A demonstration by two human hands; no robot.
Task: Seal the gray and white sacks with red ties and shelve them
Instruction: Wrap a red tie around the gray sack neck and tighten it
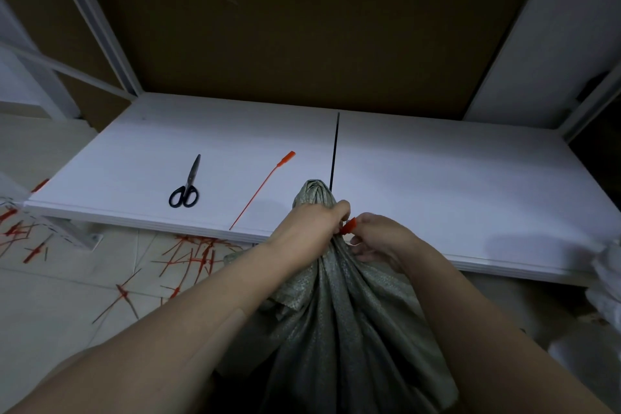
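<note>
A gray sack (pixel 339 319) stands in front of me, its mouth bunched into a neck that pokes up past the white shelf board's (pixel 453 185) front edge. My left hand (pixel 312 222) is wrapped around that neck. My right hand (pixel 379 239) pinches the orange-red head of a red tie (pixel 347 226) right at the neck, touching my left fingers. The tie's strap is hidden by my hands and the cloth. A second red tie (pixel 262 190) lies loose on the board, to the left of the sack.
Black scissors (pixel 185 185) lie on the board's left part. A thin black rod (pixel 334 151) runs along the board's middle seam. Several cut red tie pieces (pixel 188 255) litter the tiled floor at left. White sacks (pixel 605 286) sit at the right edge. Brown cardboard backs the shelf.
</note>
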